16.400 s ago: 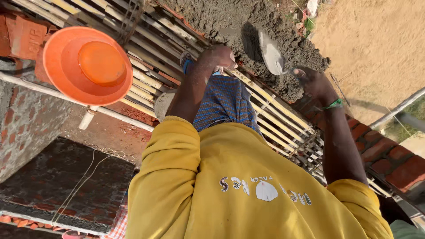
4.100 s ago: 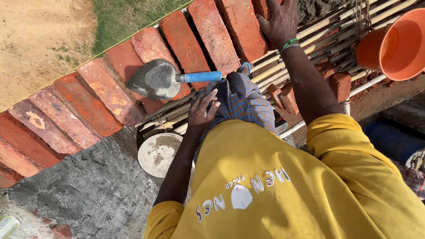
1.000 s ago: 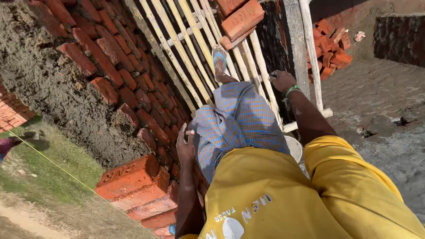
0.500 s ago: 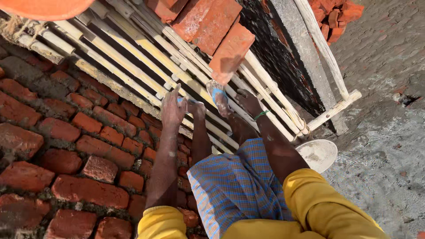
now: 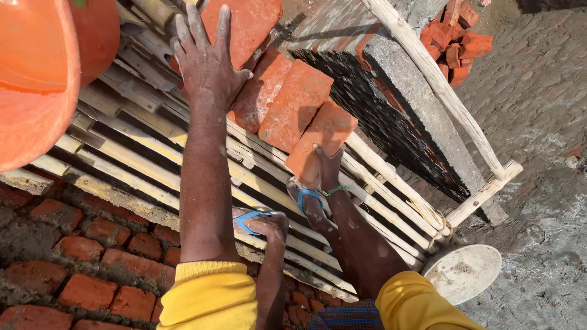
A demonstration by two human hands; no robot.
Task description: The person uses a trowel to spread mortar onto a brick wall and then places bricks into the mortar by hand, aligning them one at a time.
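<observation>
The left hand (image 5: 208,58) reaches out over the bamboo platform (image 5: 153,146) with its fingers (image 5: 183,30) spread apart, the palm pressed flat on the edge of a large red brick (image 5: 247,27) that lies at the far side of the slats. The right hand (image 5: 327,162) is lower and further right, and grips the near end of another brick (image 5: 321,143); its fingers are clamped on that brick, mostly hidden under it, so only the knuckles and wrist show. A green band (image 5: 335,190) circles that wrist. Between the two held bricks lie two more bricks (image 5: 287,101), leaning against each other on the slats. Both arms come out of yellow sleeves (image 5: 211,296). Two feet in blue sandals (image 5: 306,201) stand on the platform, just below the right hand. An orange bowl (image 5: 43,73) fills the upper left corner. Under the platform's near edge runs a brick wall (image 5: 73,256) with grey mortar. To the right, a round white pan (image 5: 461,272) sits on the ground below the platform's corner, and a heap of broken bricks (image 5: 455,46) lies well apart at the top.
</observation>
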